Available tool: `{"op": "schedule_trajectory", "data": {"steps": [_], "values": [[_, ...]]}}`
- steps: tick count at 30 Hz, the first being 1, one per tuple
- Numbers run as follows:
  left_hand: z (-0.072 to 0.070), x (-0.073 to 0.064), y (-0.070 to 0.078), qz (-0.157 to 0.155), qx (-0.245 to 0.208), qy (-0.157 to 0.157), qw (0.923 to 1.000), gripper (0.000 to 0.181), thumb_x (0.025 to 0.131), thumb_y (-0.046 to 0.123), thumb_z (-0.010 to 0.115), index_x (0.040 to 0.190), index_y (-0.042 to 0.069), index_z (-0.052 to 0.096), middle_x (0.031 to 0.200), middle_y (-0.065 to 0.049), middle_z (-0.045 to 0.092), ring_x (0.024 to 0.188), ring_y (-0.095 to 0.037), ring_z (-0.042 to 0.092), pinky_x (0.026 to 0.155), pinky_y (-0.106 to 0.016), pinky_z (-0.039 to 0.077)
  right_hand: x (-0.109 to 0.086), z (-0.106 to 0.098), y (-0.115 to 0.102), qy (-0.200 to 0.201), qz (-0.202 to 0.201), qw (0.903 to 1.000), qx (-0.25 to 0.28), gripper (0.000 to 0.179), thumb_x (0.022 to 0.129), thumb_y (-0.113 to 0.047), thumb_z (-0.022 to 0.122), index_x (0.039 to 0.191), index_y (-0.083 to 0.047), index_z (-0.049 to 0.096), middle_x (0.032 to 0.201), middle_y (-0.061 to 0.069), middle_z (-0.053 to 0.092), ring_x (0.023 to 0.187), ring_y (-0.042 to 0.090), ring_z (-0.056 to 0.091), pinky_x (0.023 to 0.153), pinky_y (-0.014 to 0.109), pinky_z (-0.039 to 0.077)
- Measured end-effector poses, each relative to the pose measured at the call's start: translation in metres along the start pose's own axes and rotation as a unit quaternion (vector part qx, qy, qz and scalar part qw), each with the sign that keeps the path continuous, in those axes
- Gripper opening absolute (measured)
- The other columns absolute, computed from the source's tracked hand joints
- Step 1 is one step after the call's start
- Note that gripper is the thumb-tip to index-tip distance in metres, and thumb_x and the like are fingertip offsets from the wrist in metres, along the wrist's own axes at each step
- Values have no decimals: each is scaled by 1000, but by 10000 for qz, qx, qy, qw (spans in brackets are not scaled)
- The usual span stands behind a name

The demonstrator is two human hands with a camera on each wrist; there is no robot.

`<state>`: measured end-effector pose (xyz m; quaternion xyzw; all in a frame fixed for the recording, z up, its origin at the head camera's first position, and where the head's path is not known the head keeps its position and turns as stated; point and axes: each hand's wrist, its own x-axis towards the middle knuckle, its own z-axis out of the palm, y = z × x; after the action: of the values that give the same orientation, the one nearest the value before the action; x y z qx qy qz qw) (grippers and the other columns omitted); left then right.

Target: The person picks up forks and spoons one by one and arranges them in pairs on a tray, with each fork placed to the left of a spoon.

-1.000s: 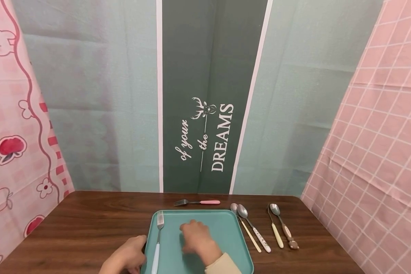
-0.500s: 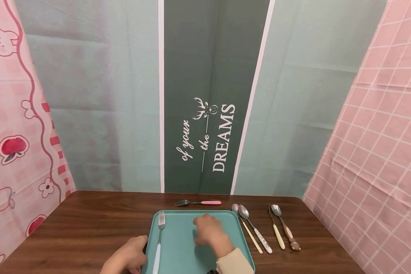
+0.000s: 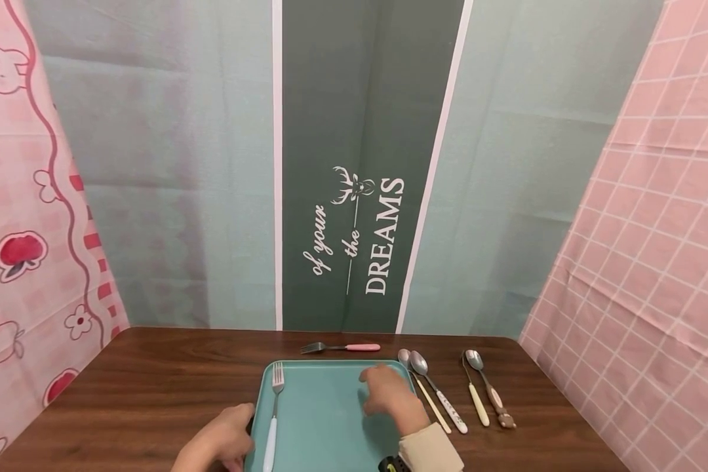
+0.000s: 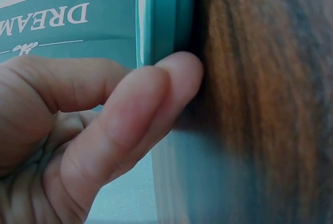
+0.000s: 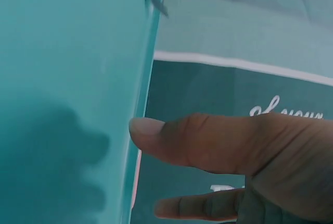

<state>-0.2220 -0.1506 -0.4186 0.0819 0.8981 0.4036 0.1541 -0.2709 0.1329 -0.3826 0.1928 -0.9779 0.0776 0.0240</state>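
A teal tray [image 3: 318, 419] lies on the table with a light-handled fork [image 3: 274, 406] along its left side. My left hand [image 3: 227, 432] is at the tray's left edge, its thumb and fingertips pinching the rim [image 4: 161, 15] in the left wrist view. Over the right part of the tray is my right hand [image 3: 386, 393], holding nothing. In the right wrist view its thumb [image 5: 203, 140] and one finger [image 5: 200, 206] stretch out loosely above the tray, and a shadow falls on the tray's surface.
Behind the tray lies a pink-handled fork [image 3: 342, 348]. Right of it are a thin cream-handled spoon [image 3: 427, 396], a patterned-handled spoon [image 3: 442, 393], a yellow-handled utensil [image 3: 476, 396] and a bear-handled spoon [image 3: 492, 393]. Fabric hangings [image 3: 342, 131] enclose the wooden table [image 3: 153, 393].
My right hand has moved to the right across the tray, from near its middle toward its right edge. The left hand, the tray and the cutlery stay put.
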Motion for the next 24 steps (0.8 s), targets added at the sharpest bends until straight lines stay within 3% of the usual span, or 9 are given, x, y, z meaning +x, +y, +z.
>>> {"op": "schedule_trajectory", "data": {"steps": [7,14,24], "values": [[1,1,1,-183,-8,12,9998,21,69,-14,52,88,-4,48,63,-15,52,42,-18,57,40,-28,50,-6,-2,23,-11,210,9993,319,42,63,-12,79,101,-1,67,100,14,63,94,32,58,69,49,50],[1,1,2,-199,16,31,9998,20,70,-14,52,86,-3,48,63,-15,52,42,-18,57,40,-28,49,-8,-7,37,-21,384,9987,326,43,61,-7,79,102,-1,67,99,14,63,74,20,53,61,46,50],[1,0,2,-183,48,103,9998,21,69,-14,52,85,-2,48,64,-15,51,42,-17,57,40,-27,49,-14,-11,51,13,754,9971,137,43,61,-1,81,102,-1,67,99,15,63,76,25,55,59,45,50]]}}
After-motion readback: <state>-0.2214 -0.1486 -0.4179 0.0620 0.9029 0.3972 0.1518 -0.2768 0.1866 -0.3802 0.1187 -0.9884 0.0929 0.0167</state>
